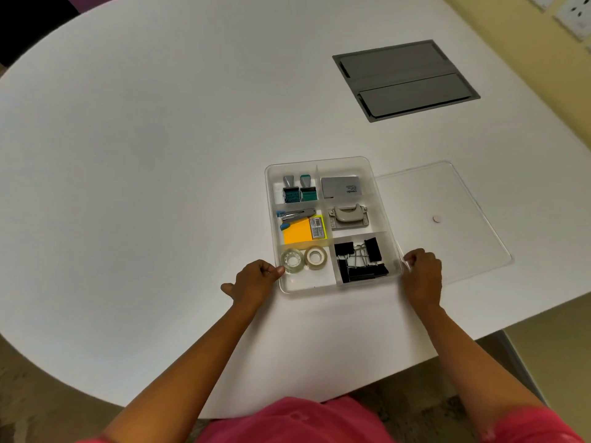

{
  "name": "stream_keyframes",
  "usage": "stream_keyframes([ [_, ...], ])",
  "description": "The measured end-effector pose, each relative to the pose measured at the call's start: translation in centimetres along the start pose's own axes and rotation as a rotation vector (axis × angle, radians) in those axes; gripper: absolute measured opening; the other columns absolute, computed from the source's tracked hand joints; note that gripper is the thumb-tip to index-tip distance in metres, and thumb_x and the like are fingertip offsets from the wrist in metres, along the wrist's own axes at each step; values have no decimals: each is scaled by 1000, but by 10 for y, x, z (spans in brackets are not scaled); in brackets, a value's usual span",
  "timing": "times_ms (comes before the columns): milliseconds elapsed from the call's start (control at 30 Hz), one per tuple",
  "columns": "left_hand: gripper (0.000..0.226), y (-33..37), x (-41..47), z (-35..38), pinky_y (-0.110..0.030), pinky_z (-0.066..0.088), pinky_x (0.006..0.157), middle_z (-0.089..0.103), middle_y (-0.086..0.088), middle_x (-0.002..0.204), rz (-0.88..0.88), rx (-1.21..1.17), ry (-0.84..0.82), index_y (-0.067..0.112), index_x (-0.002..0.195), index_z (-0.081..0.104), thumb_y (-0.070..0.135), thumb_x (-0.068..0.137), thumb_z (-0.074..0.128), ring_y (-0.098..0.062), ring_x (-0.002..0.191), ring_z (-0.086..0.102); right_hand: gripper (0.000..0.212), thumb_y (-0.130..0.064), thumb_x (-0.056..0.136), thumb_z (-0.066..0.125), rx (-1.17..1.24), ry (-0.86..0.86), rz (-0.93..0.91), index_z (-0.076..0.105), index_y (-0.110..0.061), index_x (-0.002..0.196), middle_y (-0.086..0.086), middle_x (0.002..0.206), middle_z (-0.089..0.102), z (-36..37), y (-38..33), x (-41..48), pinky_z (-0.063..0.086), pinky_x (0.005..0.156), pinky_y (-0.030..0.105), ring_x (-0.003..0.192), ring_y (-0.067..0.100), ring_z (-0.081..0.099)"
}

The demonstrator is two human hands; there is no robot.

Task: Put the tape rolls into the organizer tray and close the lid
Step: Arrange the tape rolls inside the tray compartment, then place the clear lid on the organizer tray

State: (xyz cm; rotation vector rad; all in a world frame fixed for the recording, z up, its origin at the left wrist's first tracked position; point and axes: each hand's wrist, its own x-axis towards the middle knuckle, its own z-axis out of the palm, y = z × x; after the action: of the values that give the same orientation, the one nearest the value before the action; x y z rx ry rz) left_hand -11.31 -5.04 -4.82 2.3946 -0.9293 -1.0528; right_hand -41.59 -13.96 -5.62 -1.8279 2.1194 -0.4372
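The clear organizer tray [321, 161] sits on the white table, divided into several compartments. Two tape rolls lie flat in its near-left compartment: a clear roll [292, 260] and a whitish roll [315, 257]. My left hand [256, 278] is curled against the tray's near-left wall, fingertips touching it beside the clear roll. At the tray's near-right corner my right hand [423, 270] is curled too, thumb on the rim, lying over the near-left corner of the lid. The clear lid [454, 193] lies flat on the table just right of the tray.
Other compartments hold stamps [299, 190], a grey box [342, 187], a stapler with yellow sticky notes [299, 230], a hole punch [348, 217] and black binder clips [359, 260]. A grey cable hatch [404, 79] is set into the table far right. The table's edge runs close behind my right forearm.
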Motion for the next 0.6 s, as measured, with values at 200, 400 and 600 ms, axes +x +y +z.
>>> stream_keyframes([
  [200, 31, 0, -3, 0, -38, 15, 81, 50, 15, 61, 7, 4, 17, 30, 62, 50, 51, 85, 57, -8, 67, 44, 8, -3, 91, 57, -73, -32, 42, 60, 4, 92, 24, 92, 63, 0, -6, 4, 48, 67, 40, 87, 37, 59],
  [400, 28, 2, -6, 1, -37, 14, 81, 48, 16, 62, 10, 2, 21, 27, 71, 55, 50, 87, 55, -11, 71, 46, 4, 6, 88, 53, -246, -8, 31, 57, 5, 88, 27, 86, 61, 0, -8, -4, 36, 57, 33, 77, 38, 59],
  [600, 34, 1, -7, 3, -37, 15, 80, 48, 16, 61, 6, -3, 34, 30, 60, 49, 50, 86, 56, -1, 61, 39, 14, 2, 80, 63, -340, -107, 41, 55, 6, 91, 26, 88, 61, -10, -9, -8, 36, 58, 32, 79, 36, 60],
])
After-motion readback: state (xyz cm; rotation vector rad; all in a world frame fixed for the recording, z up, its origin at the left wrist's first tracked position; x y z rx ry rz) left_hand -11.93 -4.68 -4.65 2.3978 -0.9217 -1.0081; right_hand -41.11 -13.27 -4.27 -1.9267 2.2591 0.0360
